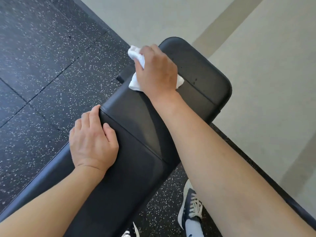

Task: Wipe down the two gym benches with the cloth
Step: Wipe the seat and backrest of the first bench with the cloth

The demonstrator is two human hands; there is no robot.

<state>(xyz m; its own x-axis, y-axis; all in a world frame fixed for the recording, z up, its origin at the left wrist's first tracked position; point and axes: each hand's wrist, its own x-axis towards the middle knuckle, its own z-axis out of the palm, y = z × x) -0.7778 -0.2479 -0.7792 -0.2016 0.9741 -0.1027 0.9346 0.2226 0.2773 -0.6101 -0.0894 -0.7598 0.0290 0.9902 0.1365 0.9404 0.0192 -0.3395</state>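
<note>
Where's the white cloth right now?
In the head view, upper middle: the white cloth is bunched under the right hand, pressed on the black bench at the gap between its two pads.

The right hand (156, 69) grips a crumpled white cloth (136, 57) at the left edge of the black padded bench (136, 127). The left hand (93, 139) rests flat on the bench's left edge, above speckled rubber floor (42, 65).
</note>
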